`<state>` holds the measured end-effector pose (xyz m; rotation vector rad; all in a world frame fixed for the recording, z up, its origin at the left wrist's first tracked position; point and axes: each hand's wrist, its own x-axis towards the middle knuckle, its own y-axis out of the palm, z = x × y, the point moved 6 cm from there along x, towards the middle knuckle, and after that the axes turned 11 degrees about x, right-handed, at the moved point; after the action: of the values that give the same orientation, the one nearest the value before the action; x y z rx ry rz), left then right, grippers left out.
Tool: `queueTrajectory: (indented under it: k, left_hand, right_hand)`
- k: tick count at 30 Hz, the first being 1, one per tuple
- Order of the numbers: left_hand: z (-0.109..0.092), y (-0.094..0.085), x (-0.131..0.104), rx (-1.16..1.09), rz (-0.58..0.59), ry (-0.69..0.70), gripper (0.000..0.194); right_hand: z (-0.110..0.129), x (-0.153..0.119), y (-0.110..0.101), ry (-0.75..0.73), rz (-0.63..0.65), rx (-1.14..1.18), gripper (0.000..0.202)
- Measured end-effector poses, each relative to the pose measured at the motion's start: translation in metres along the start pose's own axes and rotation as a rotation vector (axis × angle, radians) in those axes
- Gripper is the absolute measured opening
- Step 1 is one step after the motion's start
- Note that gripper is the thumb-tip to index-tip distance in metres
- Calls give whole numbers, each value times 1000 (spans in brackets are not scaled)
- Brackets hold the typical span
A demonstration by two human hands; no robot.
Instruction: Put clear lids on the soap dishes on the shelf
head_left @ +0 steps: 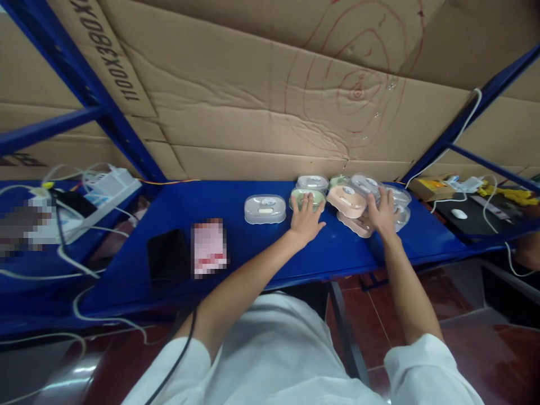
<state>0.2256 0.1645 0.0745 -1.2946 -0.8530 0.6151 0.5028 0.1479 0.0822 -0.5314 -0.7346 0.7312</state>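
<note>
My left hand [307, 224] rests with spread fingers on the front of a green oval plastic box [304, 196] with a shiny lid. Behind that one sits a pale grey box [312, 182], and another grey box [265, 208] stands apart to the left. Over the pile on the right, my right hand [382, 215] has its fingers apart, touching or just above the boxes. Beside its thumb lies a peach box [347, 201], tilted on others. More clear-lidded boxes [400, 196] lie around and partly under the right hand, which hides some of them.
On the blue table [253, 253] lie a dark flat object [167, 257] and a blurred pink item [209, 247]. Cardboard [236, 112] walls the back. Power strips and cables [113, 188] lie left; a white mouse [459, 214] is right, near a person's arm [528, 250].
</note>
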Motion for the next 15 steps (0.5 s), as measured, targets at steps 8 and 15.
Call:
queueTrajectory:
  k: [8,15]
  left_hand:
    - [66,-37,-49,61,-39,-226,71]
    - [147,-36,-77,-34,139,-281,73]
  right_hand:
    - [49,12,28,-74,7,-151,73]
    - [98,2,12,-253,-132,-294,66]
